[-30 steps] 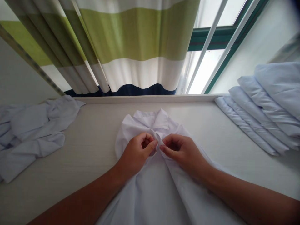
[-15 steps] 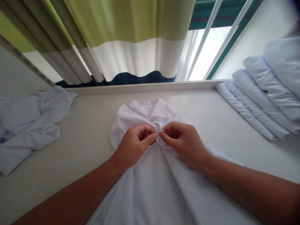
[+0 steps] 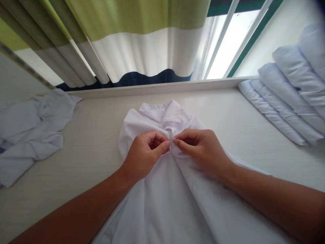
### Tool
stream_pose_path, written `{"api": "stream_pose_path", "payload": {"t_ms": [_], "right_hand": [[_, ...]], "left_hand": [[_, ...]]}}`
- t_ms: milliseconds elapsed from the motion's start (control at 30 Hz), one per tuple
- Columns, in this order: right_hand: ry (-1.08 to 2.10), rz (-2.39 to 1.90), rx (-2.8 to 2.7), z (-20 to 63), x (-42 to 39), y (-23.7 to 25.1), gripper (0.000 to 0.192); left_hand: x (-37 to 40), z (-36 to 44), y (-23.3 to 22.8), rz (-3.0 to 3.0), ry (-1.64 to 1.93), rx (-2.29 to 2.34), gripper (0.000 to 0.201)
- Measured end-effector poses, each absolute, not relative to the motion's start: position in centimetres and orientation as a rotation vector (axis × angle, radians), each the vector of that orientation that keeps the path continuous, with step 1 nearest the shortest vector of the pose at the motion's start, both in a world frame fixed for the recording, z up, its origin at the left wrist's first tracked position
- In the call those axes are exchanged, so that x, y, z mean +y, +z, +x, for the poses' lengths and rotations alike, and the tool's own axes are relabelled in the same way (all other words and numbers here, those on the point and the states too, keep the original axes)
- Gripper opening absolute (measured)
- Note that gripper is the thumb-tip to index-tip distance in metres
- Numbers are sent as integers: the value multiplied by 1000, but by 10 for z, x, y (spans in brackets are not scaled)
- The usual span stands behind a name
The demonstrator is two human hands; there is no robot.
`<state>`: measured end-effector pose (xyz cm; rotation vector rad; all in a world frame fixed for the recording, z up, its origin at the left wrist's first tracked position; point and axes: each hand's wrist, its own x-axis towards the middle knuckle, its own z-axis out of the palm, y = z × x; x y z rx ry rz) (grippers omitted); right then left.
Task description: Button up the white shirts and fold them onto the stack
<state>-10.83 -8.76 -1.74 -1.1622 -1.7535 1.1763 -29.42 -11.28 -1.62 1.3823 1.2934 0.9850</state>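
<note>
A white collared shirt [image 3: 162,203] lies spread on the pale table, its collar [image 3: 172,112] pointing away from me. Just below the collar, my left hand [image 3: 148,152] pinches the front edge of the fabric between thumb and fingers. My right hand [image 3: 203,149] faces it from the other side, thumb and forefinger closed on the opposite front edge. The two sets of fingertips nearly meet at the placket. Any button between them is too small or hidden to make out. Cloth bunches in small folds around the fingers.
Folded white garments [image 3: 286,105] are stacked at the right. A loose heap of white clothing [image 3: 33,125] lies at the left. Along the back runs a raised table edge [image 3: 157,88], with a green, white and navy curtain [image 3: 147,51] and a barred window [image 3: 233,40] behind it.
The view has tilted slightly, so the surroundings sit a little higher in the picture. Both hands stay at the shirt front, the right fingertips shifted slightly.
</note>
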Motion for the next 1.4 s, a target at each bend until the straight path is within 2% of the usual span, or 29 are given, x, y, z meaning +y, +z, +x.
{"api": "stream_pose_path", "payload": {"t_ms": [233,400,767,1400], "right_hand": [[1150,-1138,-1780,-108,-92,-14,18],[959,-1134,-1879,-108,-95,-16,26],[718,-1097,-2008,-104,-91,-25,14],[724,-1036,-2079,-107,-89,-24,10]], "left_hand": [[-113,-294,-15,1365,978,1292,18],[-111,-295,-14,1318,972,1296,20],[-110,-294,-13,1287,944,1214,15],[-112,-292,-18,1331,917,1310,28]]}}
